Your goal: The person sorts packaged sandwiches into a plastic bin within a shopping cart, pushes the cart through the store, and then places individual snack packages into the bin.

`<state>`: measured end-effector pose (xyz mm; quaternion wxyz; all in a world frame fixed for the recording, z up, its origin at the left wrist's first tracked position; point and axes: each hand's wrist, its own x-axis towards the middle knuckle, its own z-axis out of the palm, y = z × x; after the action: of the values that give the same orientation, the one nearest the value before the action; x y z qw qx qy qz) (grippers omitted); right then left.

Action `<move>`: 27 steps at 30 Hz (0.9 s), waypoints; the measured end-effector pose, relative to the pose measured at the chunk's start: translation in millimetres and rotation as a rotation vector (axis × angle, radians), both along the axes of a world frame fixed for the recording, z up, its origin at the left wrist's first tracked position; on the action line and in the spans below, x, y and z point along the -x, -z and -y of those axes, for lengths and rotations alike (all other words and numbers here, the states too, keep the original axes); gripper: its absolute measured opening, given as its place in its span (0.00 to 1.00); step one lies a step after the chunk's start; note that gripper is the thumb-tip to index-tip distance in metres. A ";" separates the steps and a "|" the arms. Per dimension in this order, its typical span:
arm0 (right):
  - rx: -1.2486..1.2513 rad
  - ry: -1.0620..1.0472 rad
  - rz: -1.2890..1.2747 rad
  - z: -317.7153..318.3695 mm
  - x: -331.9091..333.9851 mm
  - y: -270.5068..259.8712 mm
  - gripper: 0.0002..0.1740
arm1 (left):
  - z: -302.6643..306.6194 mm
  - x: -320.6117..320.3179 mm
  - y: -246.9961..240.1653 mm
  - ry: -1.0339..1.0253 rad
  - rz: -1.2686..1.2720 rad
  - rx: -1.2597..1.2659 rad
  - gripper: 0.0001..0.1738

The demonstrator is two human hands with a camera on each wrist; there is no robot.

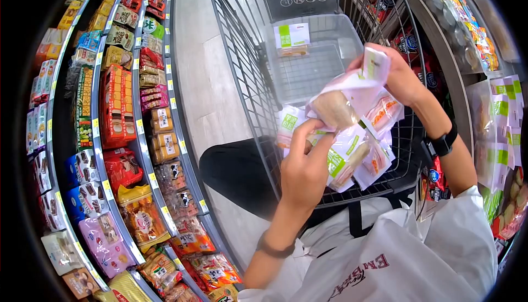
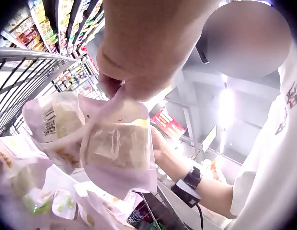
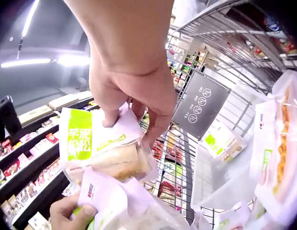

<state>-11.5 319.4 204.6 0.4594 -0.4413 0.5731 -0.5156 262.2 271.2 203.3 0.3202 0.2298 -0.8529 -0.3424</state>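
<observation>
My right hand [image 1: 393,74] pinches the top of a packaged bread [image 1: 335,107], a pale packet with a clear window and a green label. In the right wrist view this bread packet [image 3: 119,160] shows its green print. Below and left of it, my left hand [image 1: 305,170] pinches another bread packet, its thumb on the wrapping; the packet [image 3: 107,196] overlaps the first in the right wrist view. A heap of similar bread packets [image 1: 352,151] lies under both hands in the cart. Farther forward, a clear plastic bin [image 1: 344,32] contains one green-labelled packet [image 1: 291,38].
The wire shopping cart [image 1: 234,54] stands right in front of the body. Snack shelves [image 1: 187,131] line the left side. On the right, a rack edge [image 1: 443,49] stands close to the cart, with more green-labelled packets [image 1: 503,104] hanging or standing in clear boxes.
</observation>
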 end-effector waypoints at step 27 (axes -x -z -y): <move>-0.058 -0.612 -0.120 -72.1 -26.9 -55.3 0.34 | -5.6 11.0 -24.9 0.717 -0.062 0.763 0.14</move>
<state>15.4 391.5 259.9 0.5710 -0.6095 0.4543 -0.3100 251.2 276.8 228.2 0.2687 -0.2198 -0.9322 -0.1024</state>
